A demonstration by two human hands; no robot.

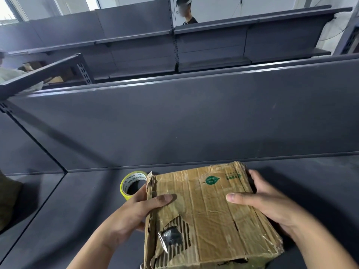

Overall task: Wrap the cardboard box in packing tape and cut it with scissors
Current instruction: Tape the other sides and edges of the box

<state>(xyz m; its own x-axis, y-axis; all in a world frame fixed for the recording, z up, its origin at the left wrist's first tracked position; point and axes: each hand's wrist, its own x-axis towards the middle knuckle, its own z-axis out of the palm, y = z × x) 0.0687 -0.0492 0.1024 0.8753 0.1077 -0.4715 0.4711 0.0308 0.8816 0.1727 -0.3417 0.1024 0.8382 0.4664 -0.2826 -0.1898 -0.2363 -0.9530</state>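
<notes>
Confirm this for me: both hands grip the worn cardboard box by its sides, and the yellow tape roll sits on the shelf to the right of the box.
Not quite. The head view shows the tape roll to the left of the cardboard box, behind the left hand. The rest holds: both hands, the right hand too, grip the box by its sides.

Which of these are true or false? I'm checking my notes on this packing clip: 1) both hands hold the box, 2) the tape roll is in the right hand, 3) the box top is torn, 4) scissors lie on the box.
1) Both hands hold the cardboard box. True: left hand and right hand grip opposite sides.
2) False: the tape roll stands on the grey surface beyond the left hand.
3) True: a torn patch exposes the corrugation.
4) False: no scissors are in view.
</notes>
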